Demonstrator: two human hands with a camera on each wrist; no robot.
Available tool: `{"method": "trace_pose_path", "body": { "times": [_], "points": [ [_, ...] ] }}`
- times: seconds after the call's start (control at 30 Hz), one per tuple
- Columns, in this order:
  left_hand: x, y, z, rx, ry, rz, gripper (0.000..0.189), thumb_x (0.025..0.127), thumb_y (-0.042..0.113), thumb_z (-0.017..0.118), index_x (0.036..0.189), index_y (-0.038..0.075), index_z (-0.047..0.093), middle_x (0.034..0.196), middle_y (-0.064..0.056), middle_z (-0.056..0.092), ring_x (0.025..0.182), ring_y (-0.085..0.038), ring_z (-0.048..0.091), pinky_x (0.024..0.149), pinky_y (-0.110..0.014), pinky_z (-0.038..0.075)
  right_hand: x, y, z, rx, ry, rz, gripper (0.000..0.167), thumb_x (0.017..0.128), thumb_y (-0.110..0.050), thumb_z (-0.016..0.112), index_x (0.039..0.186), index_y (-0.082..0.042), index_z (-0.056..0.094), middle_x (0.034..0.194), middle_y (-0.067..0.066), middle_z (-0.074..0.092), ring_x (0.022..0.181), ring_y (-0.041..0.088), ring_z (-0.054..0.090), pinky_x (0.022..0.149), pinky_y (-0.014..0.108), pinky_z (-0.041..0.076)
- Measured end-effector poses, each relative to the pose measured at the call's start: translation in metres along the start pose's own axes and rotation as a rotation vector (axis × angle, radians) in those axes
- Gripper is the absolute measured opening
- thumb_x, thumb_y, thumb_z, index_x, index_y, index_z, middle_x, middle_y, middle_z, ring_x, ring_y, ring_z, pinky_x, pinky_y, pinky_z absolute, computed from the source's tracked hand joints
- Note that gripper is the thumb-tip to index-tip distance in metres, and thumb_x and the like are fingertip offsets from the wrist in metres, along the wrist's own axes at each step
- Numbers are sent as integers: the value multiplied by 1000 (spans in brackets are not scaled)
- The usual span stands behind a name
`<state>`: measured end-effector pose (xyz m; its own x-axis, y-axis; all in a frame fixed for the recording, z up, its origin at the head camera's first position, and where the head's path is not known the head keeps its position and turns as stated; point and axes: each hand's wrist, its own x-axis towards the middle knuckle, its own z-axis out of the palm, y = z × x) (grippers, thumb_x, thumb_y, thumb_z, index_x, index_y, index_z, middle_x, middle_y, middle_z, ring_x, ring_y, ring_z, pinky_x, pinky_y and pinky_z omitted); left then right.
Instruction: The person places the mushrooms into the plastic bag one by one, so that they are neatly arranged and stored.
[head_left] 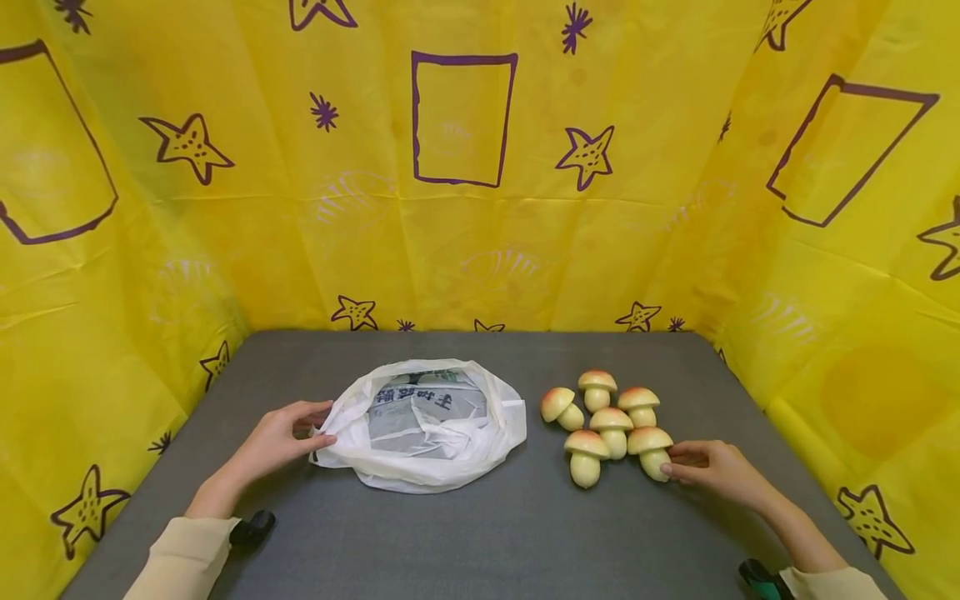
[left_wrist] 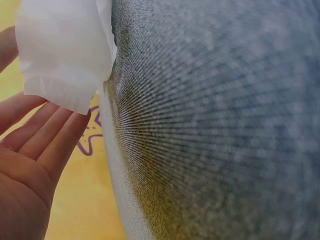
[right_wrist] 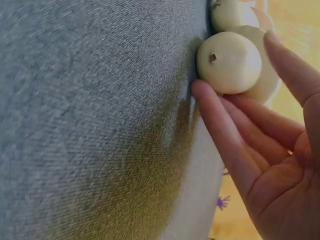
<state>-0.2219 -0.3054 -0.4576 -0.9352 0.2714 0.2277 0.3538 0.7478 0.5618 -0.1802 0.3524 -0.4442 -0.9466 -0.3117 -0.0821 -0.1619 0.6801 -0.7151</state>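
On the table, a white plastic bag (head_left: 498, 429) lies spread with its mouth facing up and dark printing inside. My left hand (head_left: 281, 437) pinches the bag's left edge; in the left wrist view a white flap of the bag (left_wrist: 62, 55) hangs between thumb and fingers (left_wrist: 62, 140). To the right stand several toy mushrooms with cream stems and orange-tinged caps. My right hand (head_left: 708, 473) has thumb and fingers around the stem of the front right mushroom (head_left: 650, 446). The right wrist view shows that mushroom's round stem end (right_wrist: 230, 62) between the thumb and fingertips (right_wrist: 202, 92).
Other toy mushrooms (head_left: 585, 457) cluster close against the held one, some leaning. The dark grey table (head_left: 495, 542) is bounded by yellow cloth walls (head_left: 465, 250) with purple drawings at the back and both sides. Black bands (head_left: 253, 529) sit on the wrists.
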Motion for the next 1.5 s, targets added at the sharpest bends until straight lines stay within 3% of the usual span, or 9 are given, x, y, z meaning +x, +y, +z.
{"method": "trace_pose_path", "body": {
  "times": [0.27, 0.53, 0.93, 1.3, 1.5],
  "points": [
    [-2, 1, -1, -14, -22, -24, 62, 78, 38, 76, 128, 5, 59, 115, -15, 66, 93, -27, 68, 78, -39, 57, 3, -1, 2, -15, -8, 18, 48, 86, -28, 70, 116, 8, 60, 103, 21, 69, 73, 12, 70, 61, 24, 56],
    [-2, 0, -1, -46, -33, -28, 63, 78, 37, 77, 128, 4, 58, 118, -16, 65, 92, -26, 68, 77, -38, 57, 10, 1, 0, -118, -9, -1, 42, 84, -32, 71, 111, -1, 65, 107, 15, 69, 87, 20, 69, 67, 21, 53],
    [-2, -2, 0, -40, -37, -23, 60, 78, 37, 77, 127, 5, 59, 116, -14, 66, 89, -23, 68, 75, -32, 57, 18, 6, 1, -110, -55, -37, 45, 82, -29, 74, 112, 3, 62, 108, 19, 66, 90, 27, 68, 69, 22, 53],
    [1, -2, 0, -36, -31, -27, 58, 79, 35, 76, 126, 5, 60, 114, -14, 67, 87, -20, 69, 72, -23, 55, 19, 8, 0, -88, -84, -36, 39, 85, -29, 71, 111, 0, 63, 108, 15, 67, 95, 28, 67, 71, 23, 53],
    [3, -1, -2, -39, -39, -49, 55, 80, 33, 76, 124, 4, 61, 109, -14, 69, 85, -19, 69, 70, -20, 55, 19, 7, 0, -97, -79, -49, 35, 86, -29, 70, 108, -2, 64, 106, 13, 67, 94, 21, 66, 71, 22, 53]
  ]
}}
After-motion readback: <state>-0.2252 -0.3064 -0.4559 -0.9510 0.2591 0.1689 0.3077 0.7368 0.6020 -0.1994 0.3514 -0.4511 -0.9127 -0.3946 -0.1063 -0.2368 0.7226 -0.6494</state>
